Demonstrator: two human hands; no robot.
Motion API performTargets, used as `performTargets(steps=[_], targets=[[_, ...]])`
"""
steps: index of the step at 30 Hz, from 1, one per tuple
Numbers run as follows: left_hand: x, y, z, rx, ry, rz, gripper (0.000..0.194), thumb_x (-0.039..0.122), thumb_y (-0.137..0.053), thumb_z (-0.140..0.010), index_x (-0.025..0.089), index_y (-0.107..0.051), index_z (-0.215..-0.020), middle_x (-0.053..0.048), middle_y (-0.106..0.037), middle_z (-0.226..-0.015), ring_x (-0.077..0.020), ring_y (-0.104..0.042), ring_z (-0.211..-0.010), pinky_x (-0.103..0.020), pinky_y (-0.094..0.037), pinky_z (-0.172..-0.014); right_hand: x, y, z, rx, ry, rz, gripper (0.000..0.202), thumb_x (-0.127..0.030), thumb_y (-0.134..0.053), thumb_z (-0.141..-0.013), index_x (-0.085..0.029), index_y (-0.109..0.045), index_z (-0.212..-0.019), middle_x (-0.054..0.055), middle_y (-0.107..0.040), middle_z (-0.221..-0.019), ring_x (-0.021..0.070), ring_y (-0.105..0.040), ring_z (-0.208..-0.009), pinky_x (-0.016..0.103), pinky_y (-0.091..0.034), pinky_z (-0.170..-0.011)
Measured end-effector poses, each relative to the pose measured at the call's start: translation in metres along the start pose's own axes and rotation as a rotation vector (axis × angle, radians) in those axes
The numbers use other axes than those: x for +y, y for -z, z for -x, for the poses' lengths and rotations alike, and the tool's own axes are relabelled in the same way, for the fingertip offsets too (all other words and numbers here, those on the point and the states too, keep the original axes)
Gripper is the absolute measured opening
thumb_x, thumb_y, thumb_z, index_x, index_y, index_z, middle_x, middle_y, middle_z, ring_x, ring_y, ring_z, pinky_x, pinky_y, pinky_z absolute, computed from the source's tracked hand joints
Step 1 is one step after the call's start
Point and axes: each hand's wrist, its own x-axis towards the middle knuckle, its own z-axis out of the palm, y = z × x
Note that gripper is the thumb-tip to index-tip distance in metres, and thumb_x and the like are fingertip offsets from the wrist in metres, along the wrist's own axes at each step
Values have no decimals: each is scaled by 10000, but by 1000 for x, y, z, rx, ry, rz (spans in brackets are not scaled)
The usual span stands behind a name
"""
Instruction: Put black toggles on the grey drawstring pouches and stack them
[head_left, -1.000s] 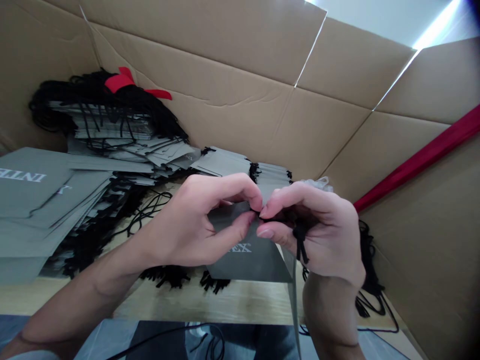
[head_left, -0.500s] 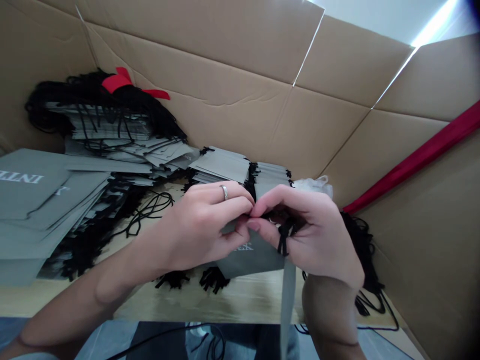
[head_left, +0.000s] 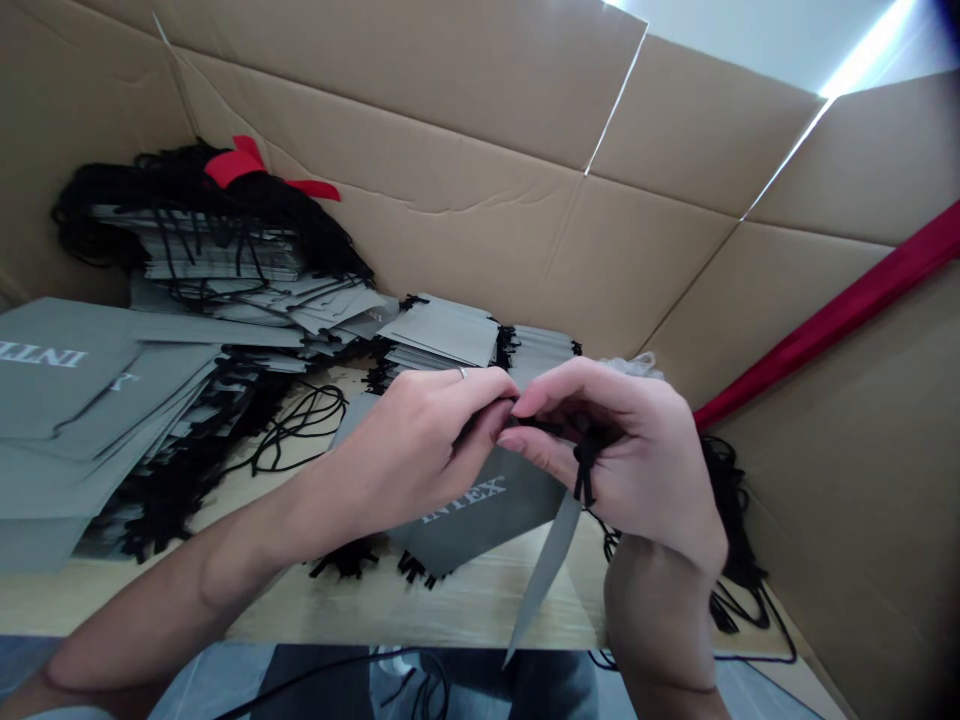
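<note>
My left hand (head_left: 420, 445) and my right hand (head_left: 630, 445) meet fingertip to fingertip above the table. Both pinch a short black cord (head_left: 541, 426) stretched between them. A knotted black cord end (head_left: 585, 465) hangs at my right palm. Beneath the hands is a grey card with white INTEX lettering (head_left: 465, 520), tilted and partly hidden by my left hand. A narrow grey flap (head_left: 546, 575) hangs down below my right hand.
Grey printed sheets (head_left: 67, 400) lie at left, with corded stacks (head_left: 225, 250) and a red ribbon (head_left: 240, 165) behind. More grey stacks (head_left: 442, 330) stand behind the hands. Loose black cords (head_left: 300, 425) lie on the table (head_left: 337, 610). Cardboard walls (head_left: 450, 150) enclose it.
My left hand has turned and its fingers have closed in. The lettered card has swung down and left, showing more lettering. The hanging flap has tilted left. My right hand has shifted slightly right.
</note>
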Motion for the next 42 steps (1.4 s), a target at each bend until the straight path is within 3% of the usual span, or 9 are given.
performTargets(steps=[5,10,17,23,29,32,37,40,42], targets=[[-1,6,0,-22,-64,36,254,87,-462,-1114,176,-631,-947,20,-582,-801,-115,-485,-697,-265,-400,-638,-3,4,-2,38,-46,-112,222,-176,-964,-883,-248,-764,-945,-38,-726,-779,101,-587,-596,236,-471,-518],[2,18,-3,-67,-91,284,257,75,-501,-1074,203,-609,-879,12,-611,-777,-114,-503,-649,-267,-414,-598,-4,4,-5,-5,-51,-370,256,-206,-1013,-836,-226,-776,-928,-10,-769,-796,117,-663,-605,218,-525,-510],[0,26,0,-129,-65,538,272,138,-550,-1101,219,-628,-853,-19,-696,-768,-153,-628,-680,-285,-497,-634,12,-15,-4,-25,25,-683,201,-261,-938,-918,-222,-747,-961,8,-744,-736,174,-709,-616,294,-597,-549],[5,31,0,-74,-32,262,276,168,-514,-1118,201,-584,-854,41,-508,-687,-109,-448,-594,-253,-373,-557,1,-12,-5,73,46,-394,261,-165,-965,-891,-238,-814,-1091,34,-821,-930,157,-752,-733,248,-597,-591],[6,30,-2,-118,-20,240,288,203,-554,-1125,203,-573,-838,60,-478,-679,-102,-413,-588,-238,-349,-546,0,-8,-4,67,86,-242,252,-209,-1023,-834,-240,-832,-996,-18,-775,-819,106,-611,-630,243,-497,-544],[4,31,-2,-136,-44,281,344,194,-540,-1126,209,-519,-784,56,-409,-663,-112,-374,-570,-263,-330,-543,7,-9,-4,29,79,-323,263,-203,-1028,-822,-256,-840,-999,-20,-770,-794,115,-611,-611,259,-454,-513],[4,33,-1,-124,-54,390,335,197,-563,-1114,211,-538,-780,39,-420,-663,-130,-394,-582,-288,-359,-577,14,-15,-6,25,48,-561,259,-162,-1027,-809,-250,-846,-970,-9,-788,-797,124,-639,-580,273,-506,-527],[6,33,-1,-112,-53,408,321,183,-573,-1111,207,-547,-793,46,-423,-677,-118,-388,-589,-273,-350,-576,14,-18,-9,21,38,-666,183,-182,-986,-866,-231,-837,-960,8,-812,-814,144,-702,-616,269,-544,-541],[6,32,-2,-91,-31,373,323,167,-570,-1115,201,-544,-796,58,-419,-675,-102,-376,-591,-246,-339,-565,10,-17,-10,27,-12,-618,158,-191,-961,-899,-224,-820,-964,4,-802,-813,134,-695,-621,251,-526,-533]])
